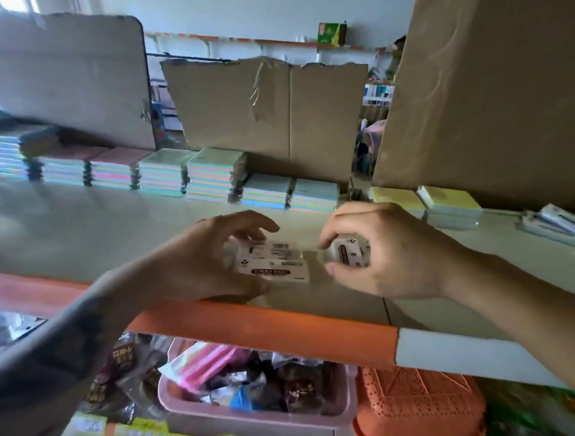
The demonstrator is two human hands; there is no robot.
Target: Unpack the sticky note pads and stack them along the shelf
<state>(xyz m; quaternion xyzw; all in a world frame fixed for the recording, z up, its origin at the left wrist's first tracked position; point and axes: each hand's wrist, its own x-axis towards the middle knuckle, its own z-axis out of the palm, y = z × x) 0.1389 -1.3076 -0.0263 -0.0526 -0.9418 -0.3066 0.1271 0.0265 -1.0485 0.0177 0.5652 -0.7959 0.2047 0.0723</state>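
My left hand (205,258) grips a white pack of sticky note pads (272,263) near the front edge of the shelf (80,222). My right hand (381,249) curls round a smaller white pack (349,253) just to the right of it. Clear wrap seems to stretch between the two packs. Behind them, pastel sticky note stacks (164,172) stand in a row along the shelf. Lower stacks (291,194) end the row on the right. Yellow pads (448,202) lie further right.
Cardboard sheets (264,112) lean behind the row, and a large cardboard box (492,90) stands at the right. Packaged items (559,225) lie at the shelf's far right. Below the orange shelf edge (268,325) sit a pink basket (256,406) and an orange basket (419,407).
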